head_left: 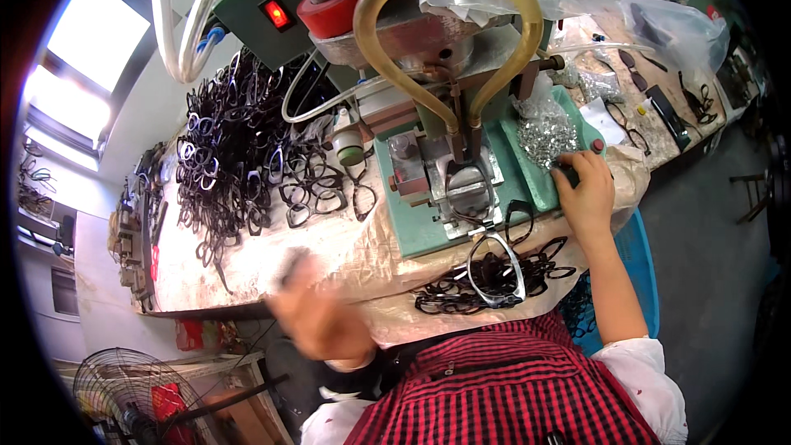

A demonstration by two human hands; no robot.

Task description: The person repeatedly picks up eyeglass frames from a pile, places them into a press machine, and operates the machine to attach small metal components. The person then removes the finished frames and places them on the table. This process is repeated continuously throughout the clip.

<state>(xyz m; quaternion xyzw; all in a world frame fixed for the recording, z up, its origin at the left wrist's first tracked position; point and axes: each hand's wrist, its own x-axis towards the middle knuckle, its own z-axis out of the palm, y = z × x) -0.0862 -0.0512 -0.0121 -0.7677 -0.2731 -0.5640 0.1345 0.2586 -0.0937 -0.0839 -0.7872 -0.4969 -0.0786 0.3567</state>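
Observation:
My right hand (587, 194) is at the right edge of a green tray (540, 185), its fingers bent round a small dark thing (567, 175) that I cannot make out. Heaped in the tray are tiny shiny metal parts (545, 138). My left hand (321, 317) is smeared by motion over the table's front edge; something dark shows at its fingertips. Between the hands, a spectacle frame (504, 280) with grey, shiny rims hangs at the front of the machine's metal fixture (465, 189). Black spectacle frames (445, 292) lie piled below it.
A bench machine with a looped yellowish hose (367, 21) and a lit red switch (277, 14) stands ahead. To the left rises a big heap of dark spectacle frames (239, 140). Plastic bags (680, 29) lie at the far right; a blue basket (638, 272) is beside me.

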